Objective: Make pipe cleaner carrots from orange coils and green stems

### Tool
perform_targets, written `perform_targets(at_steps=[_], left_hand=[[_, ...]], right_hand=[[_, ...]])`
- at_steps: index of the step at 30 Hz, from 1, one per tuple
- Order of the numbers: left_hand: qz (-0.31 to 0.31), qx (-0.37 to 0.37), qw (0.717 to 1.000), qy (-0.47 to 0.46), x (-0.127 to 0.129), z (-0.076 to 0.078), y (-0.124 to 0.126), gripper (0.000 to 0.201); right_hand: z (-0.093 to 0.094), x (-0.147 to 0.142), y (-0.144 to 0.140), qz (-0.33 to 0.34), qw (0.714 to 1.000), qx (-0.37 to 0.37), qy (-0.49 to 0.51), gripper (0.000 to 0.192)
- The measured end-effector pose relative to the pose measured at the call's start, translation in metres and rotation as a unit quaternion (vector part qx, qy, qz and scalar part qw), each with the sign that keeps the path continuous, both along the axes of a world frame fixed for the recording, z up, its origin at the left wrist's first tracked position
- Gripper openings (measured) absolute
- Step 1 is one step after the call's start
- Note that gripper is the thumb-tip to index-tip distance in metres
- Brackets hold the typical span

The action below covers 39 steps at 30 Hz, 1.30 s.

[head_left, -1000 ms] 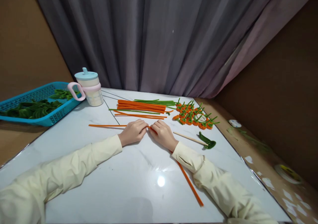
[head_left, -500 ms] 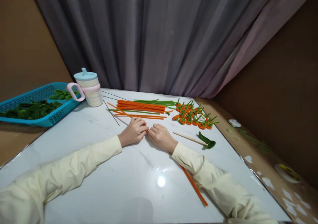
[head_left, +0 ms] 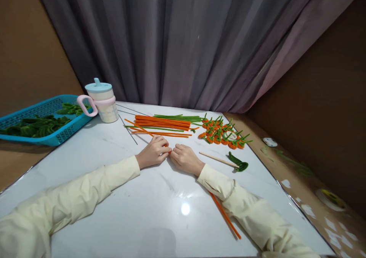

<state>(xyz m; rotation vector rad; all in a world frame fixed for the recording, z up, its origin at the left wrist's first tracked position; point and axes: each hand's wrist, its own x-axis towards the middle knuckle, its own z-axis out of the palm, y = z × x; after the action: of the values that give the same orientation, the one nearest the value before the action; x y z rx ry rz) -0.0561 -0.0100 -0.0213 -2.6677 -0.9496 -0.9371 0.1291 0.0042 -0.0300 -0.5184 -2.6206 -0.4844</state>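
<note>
Left hand (head_left: 154, 151): closed to a pinch, thumb against curled fingers, a bit of orange showing in the grip
Right hand (head_left: 185, 159): curled closed, fingertips meeting the left's, seeming to grip the same spot, though partly hidden
Clock: centred where the two meet, 12 towards the curtain (head_left: 177, 52)
Orange stem (head_left: 225, 215): in those fingertips at the clock's centre, over the worktop (head_left: 128, 212); one length passes under the right forearm (head_left: 246, 204) to 4 or 5 o'clock, another crosses the loose orange stems (head_left: 171, 134) to 10; whether both are one piece, I cannot tell
Just changed: the length lying at 9 o'clock a second ago now points to 10, and the lower end has slid slightly outward; I judge the stem is being bent or twisted at the pinch
Cup (head_left: 107, 107): 10 o'clock, no legible brand
Yellow-centred roll (head_left: 330, 200): between 3 and 4, too blurred to read
</note>
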Motion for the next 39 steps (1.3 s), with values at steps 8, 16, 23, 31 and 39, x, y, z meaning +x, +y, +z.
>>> perform_targets(at_steps=[8, 16, 23, 31, 39], left_hand=[[-0.009, -0.016, 1.0, -0.002, -0.0005, -0.0025, 0.0012, 0.025], [-0.012, -0.024, 1.0, -0.001, -0.0004, -0.0029, 0.0008, 0.025], [-0.011, -0.03, 0.999, 0.0, -0.0002, -0.0017, 0.0004, 0.026], [-0.009, -0.031, 0.999, 0.003, -0.0002, -0.0014, -0.0001, 0.025], [-0.007, -0.025, 1.0, 0.003, 0.0004, -0.0004, -0.0008, 0.025]], right_hand=[[0.0018, 0.0009, -0.003, -0.033, 0.999, -0.033, -0.01, 0.02], [0.0044, 0.0007, -0.0039, -0.05, 0.997, -0.057, -0.032, 0.018], [0.0053, -0.0001, -0.0051, -0.062, 0.994, -0.073, -0.043, 0.014], [0.0072, -0.0005, -0.0061, -0.071, 0.992, -0.084, -0.054, 0.013], [0.0087, -0.001, -0.0071, -0.081, 0.99, -0.096, -0.064, 0.012]])
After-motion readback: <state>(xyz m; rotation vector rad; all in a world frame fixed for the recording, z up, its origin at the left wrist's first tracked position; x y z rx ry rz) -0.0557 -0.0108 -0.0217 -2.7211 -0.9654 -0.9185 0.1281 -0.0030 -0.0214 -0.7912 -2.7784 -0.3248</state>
